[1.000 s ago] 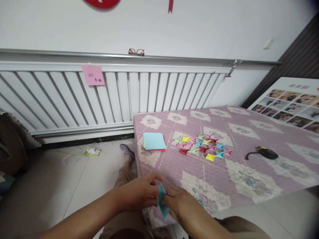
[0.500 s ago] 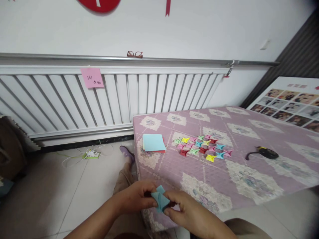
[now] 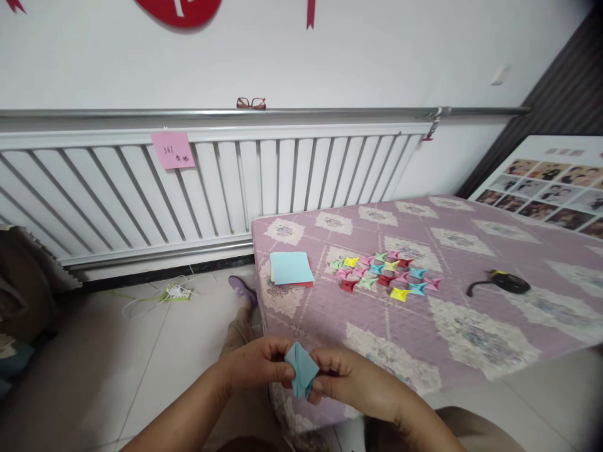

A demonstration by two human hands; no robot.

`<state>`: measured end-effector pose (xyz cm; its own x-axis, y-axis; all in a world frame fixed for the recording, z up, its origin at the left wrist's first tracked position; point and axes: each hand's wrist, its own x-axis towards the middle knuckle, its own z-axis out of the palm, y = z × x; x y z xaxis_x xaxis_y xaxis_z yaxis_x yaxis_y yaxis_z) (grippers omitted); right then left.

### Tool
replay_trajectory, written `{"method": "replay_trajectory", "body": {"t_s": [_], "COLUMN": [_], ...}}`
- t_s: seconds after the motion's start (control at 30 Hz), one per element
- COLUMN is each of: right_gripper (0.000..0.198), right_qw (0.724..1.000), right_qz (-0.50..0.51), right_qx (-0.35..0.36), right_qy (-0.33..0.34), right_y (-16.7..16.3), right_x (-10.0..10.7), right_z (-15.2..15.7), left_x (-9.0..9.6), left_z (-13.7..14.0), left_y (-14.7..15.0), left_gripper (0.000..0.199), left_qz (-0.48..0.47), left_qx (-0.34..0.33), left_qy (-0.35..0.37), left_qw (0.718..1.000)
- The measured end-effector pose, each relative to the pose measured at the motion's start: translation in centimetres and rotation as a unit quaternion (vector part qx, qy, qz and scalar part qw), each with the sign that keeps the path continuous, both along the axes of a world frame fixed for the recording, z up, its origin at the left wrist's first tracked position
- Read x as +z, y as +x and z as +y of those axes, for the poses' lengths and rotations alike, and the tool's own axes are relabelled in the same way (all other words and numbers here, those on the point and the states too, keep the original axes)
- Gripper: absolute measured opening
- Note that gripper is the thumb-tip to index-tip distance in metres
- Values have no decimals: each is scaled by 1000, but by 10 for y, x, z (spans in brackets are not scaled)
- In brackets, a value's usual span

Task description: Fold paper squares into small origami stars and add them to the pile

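Between my hands is a light-blue folded paper (image 3: 302, 369), held above the near left corner of the table (image 3: 325, 320). My left hand (image 3: 264, 364) pinches its left side between thumb and fingers. On the other side, my right hand (image 3: 342, 376) grips the right edge, thumb toward me. The paper has a diamond outline with a crease down its middle. Beyond it on the tablecloth lies a stack of square paper sheets (image 3: 291, 269), light blue on top with red showing beneath. To the right of that stack, several small folded paper pieces (image 3: 384, 280) sit in rows, in yellow, pink, red, green and blue.
A black object with a strap or tail (image 3: 511, 283) lies on the table's right part. Behind stands a white radiator (image 3: 301, 176) with a pink note (image 3: 173, 150); glasses (image 3: 251, 103) rest on the pipe above. A power strip (image 3: 178, 293) with cables lies on the floor.
The blue paper has turned in my fingers and now looks flatter, its diamond face toward me; before, its flaps stood apart. Both hands have kept their hold.
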<state>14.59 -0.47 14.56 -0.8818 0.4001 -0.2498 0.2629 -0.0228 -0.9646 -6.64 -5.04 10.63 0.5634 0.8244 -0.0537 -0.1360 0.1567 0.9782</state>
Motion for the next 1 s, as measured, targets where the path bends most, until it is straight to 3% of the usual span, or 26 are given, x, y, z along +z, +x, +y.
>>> {"method": "replay_trajectory", "body": {"t_s": [0.2,0.4,0.6,0.8,1.0], "right_gripper": [16,14,19,22,22], "right_qw": [999,995,977,968,961], "right_qz": [16,-4,-38,-34,-19], "right_qx": [-30,-52,-62,-64,-85], "right_qy": [-5,86,202,241,264], "right_y": [-2,-2,-2,-1,-1], "right_x": [-6,-10,-5,2,-1], "right_z": [3,4,3,1,0], "left_x": [1,7,8,23,25], "left_z": [3,9,9,7,6], "left_y": [3,4,6,8,8], "left_gripper": [41,33,26,10,15], "left_qz": [6,30,32,85,96], "left_qx": [15,40,50,41,43], "left_qy": [-8,66,32,40,44], "left_qw": [1000,997,998,995,993]}}
